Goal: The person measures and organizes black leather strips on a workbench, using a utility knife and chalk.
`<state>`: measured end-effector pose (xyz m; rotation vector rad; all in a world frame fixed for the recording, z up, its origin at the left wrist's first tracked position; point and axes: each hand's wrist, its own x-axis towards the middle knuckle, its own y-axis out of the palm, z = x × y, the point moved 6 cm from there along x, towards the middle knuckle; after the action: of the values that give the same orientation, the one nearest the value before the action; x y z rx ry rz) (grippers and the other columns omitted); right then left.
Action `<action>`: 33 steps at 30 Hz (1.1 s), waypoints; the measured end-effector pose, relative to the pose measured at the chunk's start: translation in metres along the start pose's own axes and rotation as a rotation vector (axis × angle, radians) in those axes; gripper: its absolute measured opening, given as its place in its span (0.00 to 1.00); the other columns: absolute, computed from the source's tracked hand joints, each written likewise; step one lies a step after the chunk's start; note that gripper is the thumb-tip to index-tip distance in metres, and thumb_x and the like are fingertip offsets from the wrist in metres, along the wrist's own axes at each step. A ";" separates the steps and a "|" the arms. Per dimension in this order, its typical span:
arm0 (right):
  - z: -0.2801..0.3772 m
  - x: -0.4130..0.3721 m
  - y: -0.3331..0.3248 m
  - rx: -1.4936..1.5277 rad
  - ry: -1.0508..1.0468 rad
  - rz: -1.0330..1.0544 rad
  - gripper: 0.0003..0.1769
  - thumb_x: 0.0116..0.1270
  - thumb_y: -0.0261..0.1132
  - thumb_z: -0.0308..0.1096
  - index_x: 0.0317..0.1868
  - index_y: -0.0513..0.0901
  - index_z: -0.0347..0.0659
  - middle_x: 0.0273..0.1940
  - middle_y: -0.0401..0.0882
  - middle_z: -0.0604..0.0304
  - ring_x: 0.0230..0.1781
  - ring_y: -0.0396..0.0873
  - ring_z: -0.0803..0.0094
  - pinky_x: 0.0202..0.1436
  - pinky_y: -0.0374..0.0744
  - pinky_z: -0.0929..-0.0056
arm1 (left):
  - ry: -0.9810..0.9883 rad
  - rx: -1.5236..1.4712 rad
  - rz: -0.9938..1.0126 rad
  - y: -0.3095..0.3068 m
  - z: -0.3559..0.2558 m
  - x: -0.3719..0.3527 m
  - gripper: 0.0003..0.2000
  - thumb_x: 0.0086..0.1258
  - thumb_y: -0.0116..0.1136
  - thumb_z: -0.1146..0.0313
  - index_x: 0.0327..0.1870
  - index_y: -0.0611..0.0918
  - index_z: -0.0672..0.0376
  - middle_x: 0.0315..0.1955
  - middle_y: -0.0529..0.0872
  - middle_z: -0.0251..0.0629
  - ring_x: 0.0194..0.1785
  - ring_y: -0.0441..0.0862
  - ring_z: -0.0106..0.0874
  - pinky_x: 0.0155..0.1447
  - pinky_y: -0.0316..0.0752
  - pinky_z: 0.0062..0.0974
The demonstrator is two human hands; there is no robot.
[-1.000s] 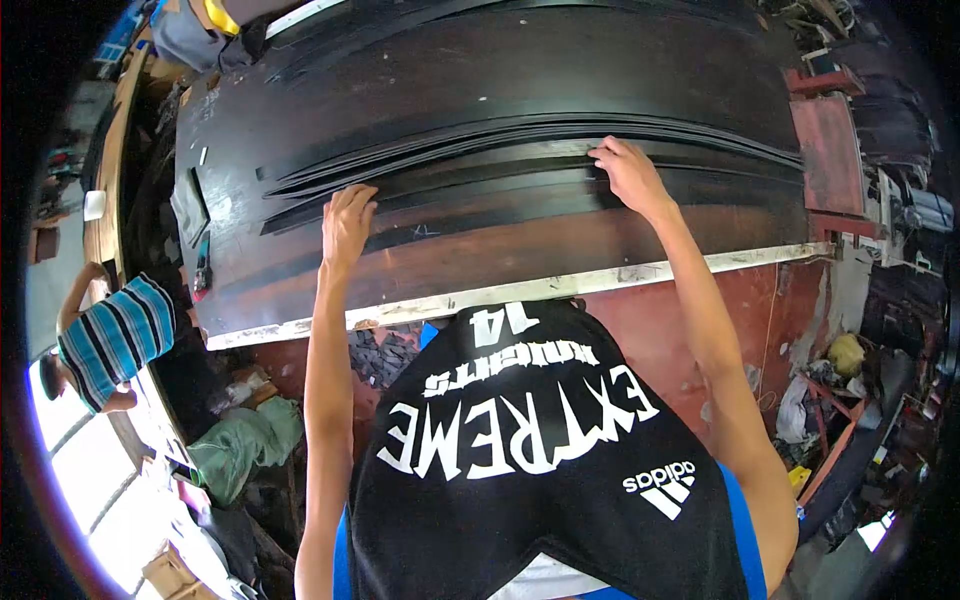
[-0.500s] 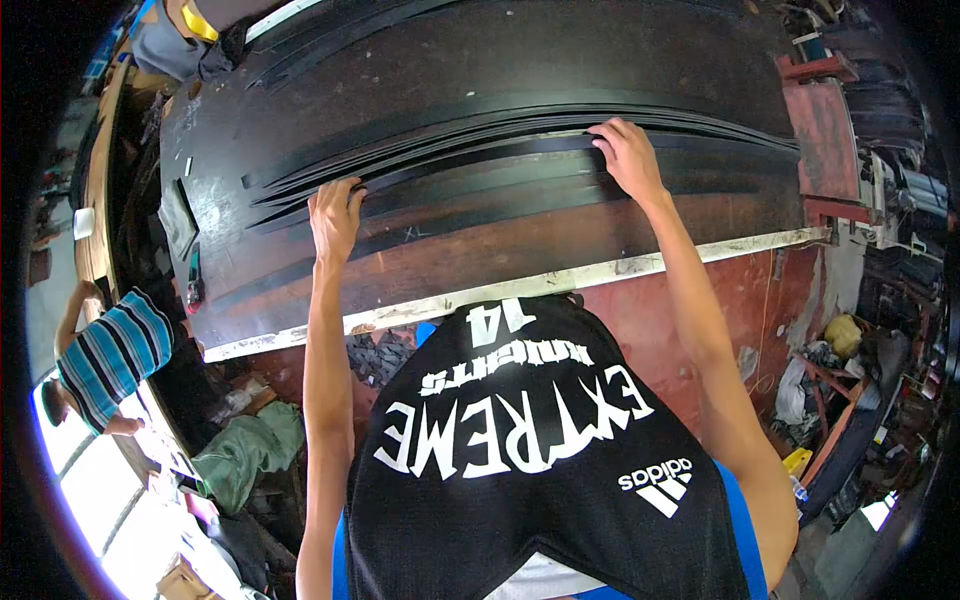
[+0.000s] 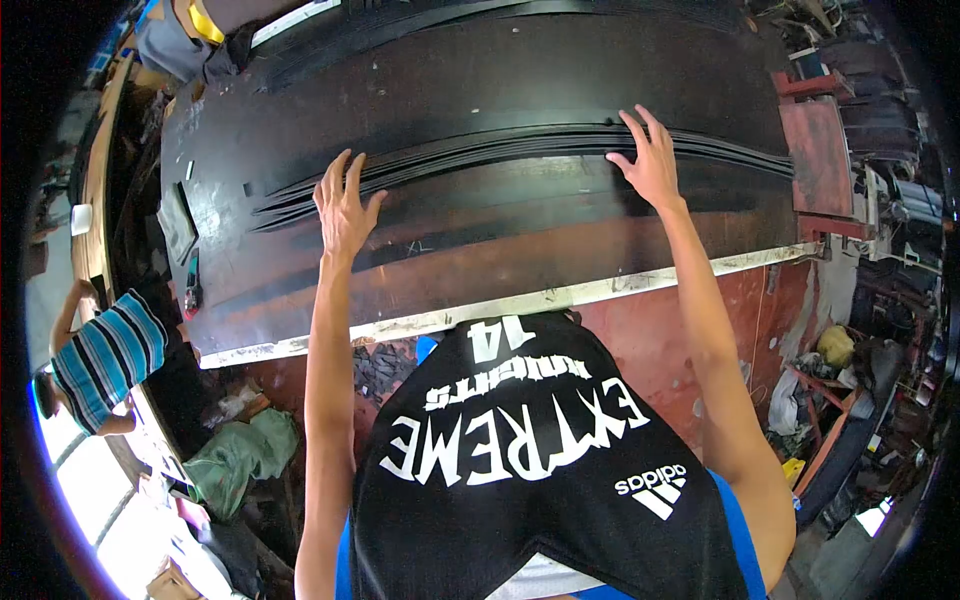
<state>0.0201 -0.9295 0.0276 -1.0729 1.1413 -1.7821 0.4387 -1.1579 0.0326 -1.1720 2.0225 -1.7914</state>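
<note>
Long thin black strips (image 3: 500,150) lie bunched side by side across the dark tabletop (image 3: 400,110), running from the left part of the table to its right end. Over their left portion is my left hand (image 3: 344,208), fingers spread and thumb apart, gripping nothing. My right hand (image 3: 648,165) hovers at the right portion of the bundle, its fingers also stretched out and apart. Toward the left, the strips' tips fan out unevenly. Faint "XL" marks (image 3: 417,247) show on the table surface nearer to me.
A cutter-like tool (image 3: 192,285) and a flat dark piece (image 3: 178,225) lie at the table's left end. A reddish board (image 3: 815,157) stands at the right end. Another person in a striped shirt (image 3: 110,360) is at the far left. Green cloth (image 3: 245,460) is heaped below.
Both hands have let go of the near black strip and opened. That strip now lies in against the bundle, slightly farther from me.
</note>
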 end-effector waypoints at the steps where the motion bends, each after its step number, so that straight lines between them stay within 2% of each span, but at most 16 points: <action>1: -0.003 0.003 0.001 -0.014 -0.045 0.034 0.46 0.56 0.78 0.43 0.74 0.67 0.51 0.74 0.61 0.51 0.71 0.65 0.47 0.75 0.64 0.48 | -0.003 -0.049 0.082 0.005 0.002 0.005 0.38 0.58 0.74 0.60 0.72 0.71 0.51 0.73 0.68 0.42 0.74 0.65 0.45 0.74 0.59 0.52; 3: -0.009 0.010 0.004 0.016 -0.102 0.135 0.53 0.54 0.79 0.46 0.79 0.61 0.53 0.78 0.56 0.48 0.76 0.59 0.45 0.81 0.55 0.45 | 0.019 -0.043 0.140 0.010 0.000 0.016 0.40 0.58 0.75 0.58 0.73 0.70 0.49 0.74 0.66 0.42 0.76 0.63 0.46 0.75 0.57 0.56; 6: -0.013 0.024 0.008 -0.001 -0.124 0.259 0.55 0.52 0.80 0.45 0.79 0.60 0.54 0.78 0.57 0.46 0.76 0.59 0.45 0.81 0.54 0.44 | 0.018 -0.013 0.271 0.019 0.000 0.032 0.45 0.56 0.75 0.51 0.77 0.66 0.44 0.78 0.60 0.43 0.79 0.58 0.47 0.77 0.50 0.65; 7: -0.013 0.028 0.007 0.032 -0.139 0.276 0.57 0.51 0.81 0.46 0.79 0.60 0.55 0.72 0.65 0.46 0.75 0.61 0.44 0.82 0.53 0.44 | 0.008 0.015 0.359 0.025 0.000 0.037 0.46 0.55 0.75 0.50 0.77 0.66 0.44 0.78 0.61 0.43 0.79 0.57 0.47 0.77 0.49 0.66; 8: -0.014 0.033 0.005 0.037 -0.145 0.277 0.57 0.51 0.81 0.46 0.79 0.60 0.55 0.72 0.65 0.46 0.75 0.61 0.44 0.82 0.53 0.44 | -0.004 0.044 0.449 0.030 0.000 0.040 0.47 0.54 0.76 0.49 0.78 0.65 0.43 0.77 0.61 0.44 0.79 0.57 0.47 0.77 0.49 0.66; 9: -0.012 0.039 -0.002 0.011 -0.087 0.362 0.57 0.51 0.80 0.46 0.79 0.60 0.55 0.68 0.68 0.46 0.73 0.62 0.44 0.82 0.53 0.44 | 0.019 0.007 0.407 0.027 -0.002 0.045 0.47 0.53 0.76 0.48 0.77 0.66 0.45 0.71 0.69 0.46 0.76 0.62 0.48 0.76 0.51 0.65; 10: -0.011 0.041 -0.001 -0.014 -0.031 0.449 0.56 0.51 0.80 0.46 0.79 0.60 0.56 0.64 0.71 0.47 0.72 0.64 0.44 0.82 0.53 0.43 | 0.009 0.014 0.411 0.030 -0.001 0.048 0.47 0.53 0.76 0.48 0.77 0.66 0.45 0.71 0.69 0.46 0.76 0.62 0.48 0.76 0.51 0.65; 11: -0.010 0.040 -0.001 -0.067 -0.057 0.344 0.50 0.51 0.80 0.47 0.74 0.69 0.52 0.56 0.72 0.49 0.66 0.69 0.47 0.77 0.63 0.47 | 0.021 -0.008 0.408 0.031 0.001 0.050 0.46 0.53 0.76 0.48 0.75 0.69 0.47 0.66 0.72 0.46 0.72 0.65 0.48 0.75 0.55 0.63; 13: -0.018 0.035 0.004 0.021 -0.063 0.386 0.45 0.52 0.80 0.48 0.70 0.73 0.50 0.57 0.72 0.49 0.63 0.70 0.48 0.72 0.67 0.50 | 0.075 -0.036 0.333 0.029 0.001 0.049 0.39 0.54 0.76 0.48 0.68 0.76 0.52 0.54 0.77 0.43 0.61 0.73 0.46 0.68 0.64 0.54; 16: -0.024 0.022 0.006 0.126 -0.117 0.318 0.31 0.58 0.77 0.48 0.60 0.82 0.45 0.56 0.72 0.48 0.57 0.73 0.49 0.61 0.73 0.55 | 0.031 -0.098 0.361 0.033 0.007 0.034 0.35 0.58 0.73 0.49 0.66 0.77 0.54 0.54 0.77 0.45 0.59 0.74 0.48 0.64 0.67 0.47; 18: -0.018 0.013 0.004 0.101 -0.183 0.230 0.28 0.64 0.72 0.45 0.63 0.80 0.46 0.57 0.72 0.48 0.58 0.73 0.47 0.62 0.73 0.54 | 0.084 -0.059 0.239 0.026 0.007 0.022 0.31 0.62 0.71 0.49 0.65 0.78 0.53 0.54 0.78 0.45 0.59 0.76 0.46 0.65 0.67 0.47; 24: -0.032 0.001 0.013 0.078 -0.153 0.269 0.30 0.68 0.69 0.43 0.68 0.74 0.46 0.61 0.71 0.47 0.62 0.70 0.46 0.67 0.70 0.52 | 0.045 0.038 0.194 0.015 0.026 0.002 0.27 0.68 0.66 0.52 0.65 0.78 0.50 0.53 0.79 0.41 0.58 0.77 0.40 0.68 0.64 0.48; 28: -0.072 -0.007 0.008 -0.015 -0.092 0.274 0.30 0.67 0.70 0.42 0.66 0.75 0.40 0.61 0.72 0.46 0.63 0.70 0.45 0.68 0.69 0.51 | -0.036 0.059 0.280 0.022 0.035 -0.007 0.26 0.69 0.64 0.54 0.67 0.77 0.49 0.59 0.78 0.42 0.66 0.73 0.42 0.73 0.60 0.50; 29: -0.084 -0.009 0.002 -0.053 -0.112 0.240 0.31 0.66 0.71 0.42 0.66 0.75 0.40 0.61 0.73 0.44 0.63 0.70 0.45 0.68 0.69 0.51 | -0.138 -0.003 0.362 0.019 0.035 -0.008 0.24 0.70 0.64 0.58 0.67 0.77 0.50 0.64 0.76 0.41 0.70 0.70 0.41 0.76 0.58 0.50; 31: -0.102 -0.004 -0.018 -0.073 -0.062 0.255 0.32 0.63 0.73 0.45 0.64 0.77 0.41 0.61 0.74 0.44 0.64 0.70 0.45 0.68 0.70 0.51 | -0.016 0.061 0.400 0.018 0.032 -0.012 0.23 0.69 0.63 0.66 0.66 0.79 0.50 0.65 0.76 0.42 0.72 0.68 0.40 0.78 0.55 0.49; 33: -0.135 -0.010 -0.030 -0.129 -0.046 0.149 0.30 0.63 0.72 0.47 0.61 0.79 0.42 0.58 0.77 0.44 0.62 0.72 0.45 0.70 0.69 0.49 | -0.186 0.096 0.488 0.017 0.042 -0.014 0.23 0.68 0.63 0.70 0.66 0.79 0.50 0.66 0.76 0.41 0.72 0.68 0.39 0.78 0.55 0.49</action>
<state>-0.1046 -0.8697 0.0197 -1.0690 1.2875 -1.5788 0.4669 -1.1805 0.0019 -0.7043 1.8829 -1.4606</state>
